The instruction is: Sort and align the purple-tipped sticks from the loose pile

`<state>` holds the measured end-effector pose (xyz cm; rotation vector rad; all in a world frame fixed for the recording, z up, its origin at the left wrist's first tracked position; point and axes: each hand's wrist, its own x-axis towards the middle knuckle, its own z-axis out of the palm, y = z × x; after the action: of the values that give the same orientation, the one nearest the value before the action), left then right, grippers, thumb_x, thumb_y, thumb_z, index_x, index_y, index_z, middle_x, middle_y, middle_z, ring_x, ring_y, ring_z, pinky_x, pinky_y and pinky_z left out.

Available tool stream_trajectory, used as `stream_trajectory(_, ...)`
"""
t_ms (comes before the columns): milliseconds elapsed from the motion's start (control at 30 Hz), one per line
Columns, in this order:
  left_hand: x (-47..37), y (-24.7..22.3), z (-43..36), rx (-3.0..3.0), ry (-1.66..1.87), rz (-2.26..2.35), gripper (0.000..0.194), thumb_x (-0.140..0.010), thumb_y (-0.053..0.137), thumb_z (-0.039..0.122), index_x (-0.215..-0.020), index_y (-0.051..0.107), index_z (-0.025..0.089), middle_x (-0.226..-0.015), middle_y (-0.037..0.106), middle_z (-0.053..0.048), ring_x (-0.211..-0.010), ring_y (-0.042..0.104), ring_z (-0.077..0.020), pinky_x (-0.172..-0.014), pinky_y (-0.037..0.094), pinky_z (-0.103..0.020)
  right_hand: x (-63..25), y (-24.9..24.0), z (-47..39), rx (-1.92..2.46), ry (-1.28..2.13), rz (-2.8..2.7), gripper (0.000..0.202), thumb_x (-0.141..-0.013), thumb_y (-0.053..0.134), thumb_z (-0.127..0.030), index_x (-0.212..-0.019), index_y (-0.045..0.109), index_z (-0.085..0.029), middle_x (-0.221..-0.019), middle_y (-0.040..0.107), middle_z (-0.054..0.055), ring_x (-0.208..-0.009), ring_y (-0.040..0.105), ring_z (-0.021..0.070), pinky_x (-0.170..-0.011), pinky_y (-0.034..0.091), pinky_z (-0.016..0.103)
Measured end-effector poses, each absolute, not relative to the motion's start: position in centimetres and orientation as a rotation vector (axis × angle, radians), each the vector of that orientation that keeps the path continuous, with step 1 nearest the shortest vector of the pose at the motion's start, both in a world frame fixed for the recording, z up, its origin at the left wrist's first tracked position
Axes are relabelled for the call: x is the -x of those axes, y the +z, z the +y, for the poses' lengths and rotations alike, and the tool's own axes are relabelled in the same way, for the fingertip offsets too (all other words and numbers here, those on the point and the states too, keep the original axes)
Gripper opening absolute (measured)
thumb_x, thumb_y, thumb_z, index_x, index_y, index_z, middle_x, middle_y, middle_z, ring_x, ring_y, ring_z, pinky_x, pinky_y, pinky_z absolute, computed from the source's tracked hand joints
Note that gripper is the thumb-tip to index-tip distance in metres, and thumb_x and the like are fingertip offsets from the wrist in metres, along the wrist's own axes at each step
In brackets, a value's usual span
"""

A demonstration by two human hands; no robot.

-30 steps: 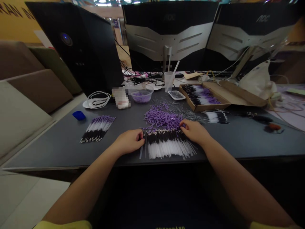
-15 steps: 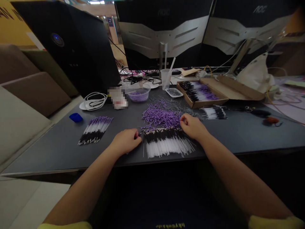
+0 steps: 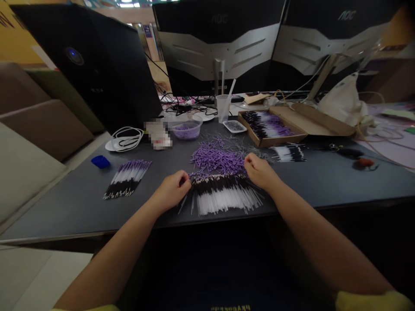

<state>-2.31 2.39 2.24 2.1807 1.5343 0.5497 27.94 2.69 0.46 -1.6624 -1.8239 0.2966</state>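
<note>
Row of sticks: A dense row of slim sticks with pale tips, black upper parts and whitish clear shafts (image 3: 223,198) is lying flat on the smooth dark-grey tabletop (image 3: 311,183), just below the loose pile of small, thin purple pieces (image 3: 215,157).
Left hand: The left hand (image 3: 174,188) is reaching to the row's left end. Its thumb and forefinger are nearly meeting, and they seem to be pinching one slanted slim stick with a clear lower end (image 3: 183,203).
Right hand: The right hand (image 3: 260,172) is curling its fingers inward at the pile's right edge. Whether the tips are meeting, or hiding a purple piece, I cannot tell.
Pinch: In my judgement, this step is asking for a light grip near the black part, so the neighbouring sticks are not rolling.
Right wrist: It should be staying clear of the splayed shafts.
Half-second change: The slanted stick's lower end is now showing more; earlier the left hand was mostly covering it. The right hand is keeping nearly the same place.
</note>
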Motion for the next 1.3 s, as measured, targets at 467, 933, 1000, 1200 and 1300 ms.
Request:
stream_trajectory(467, 1.9, 1.9, 0.7, -2.523, 1.006, 1.174, 0.024, -0.087, 0.053, 0.035, -0.101, 0.069, 0.022, -0.088, 0.074, -0.003, -0.075, 0.067, -0.0144, -0.074, 0.051, -0.025, -24.5, 3.4, -1.1, 1.116, 0.682, -2.078, 0.016, -0.092, 0.047, -0.032, -0.083, 0.053, -0.02, -0.063, 0.051, -0.004, -0.055, 0.045, 0.0104, -0.054, 0.033, 0.022)
stream_trajectory(933, 0.4, 2.1, -0.9, -2.692, 1.068, 0.715, 0.012, -0.087, 0.059, 0.022, -0.094, 0.067, 0.018, -0.082, 0.072, -0.002, -0.072, 0.067, -0.01, -0.069, 0.051, -0.019, -22.6, 3.3, -2.7, 1.093, 0.378, -2.32, 0.015, -0.093, 0.047, -0.029, -0.095, 0.059, -0.02, -0.078, 0.066, 0.0, -0.067, 0.059, 0.012, -0.062, 0.036, 0.022)
stream_trajectory(1000, 0.4, 2.1, -0.8, -2.702, 1.102, 0.719, 0.012, -0.085, 0.061, 0.022, -0.094, 0.067, 0.017, -0.081, 0.072, -0.001, -0.07, 0.067, -0.0096, -0.067, 0.051, -0.018, -22.5, 3.3, -2.8, 1.076, 0.386, -2.304, 0.015, -0.094, 0.047, -0.029, -0.095, 0.059, -0.02, -0.079, 0.066, 0.001, -0.067, 0.059, 0.0117, -0.062, 0.036, 0.022)
stream_trajectory(1200, 0.5, 1.6, -0.5, -2.707, 1.177, 0.751, 0.013, -0.084, 0.063, 0.021, -0.096, 0.067, 0.018, -0.084, 0.072, -0.001, -0.073, 0.067, -0.0093, -0.071, 0.05, -0.018, -22.3, 3.4, -2.9, 1.073, 0.388, -2.309, 0.015, -0.093, 0.048, -0.028, -0.095, 0.06, -0.02, -0.077, 0.066, -0.001, -0.063, 0.058, 0.0103, -0.059, 0.036, 0.021)
stream_trajectory(1300, 0.6, 1.7, -0.6, -2.716, 1.164, 0.766, 0.012, -0.085, 0.061, 0.02, -0.095, 0.067, 0.017, -0.085, 0.072, -0.002, -0.074, 0.067, -0.0095, -0.072, 0.05, -0.018, -22.3, 3.5, -3.0, 1.071, 0.358, -2.326, 0.013, -0.091, 0.05, -0.026, -0.094, 0.061, -0.019, -0.079, 0.068, 0.0, -0.066, 0.059, 0.0111, -0.059, 0.037, 0.022)
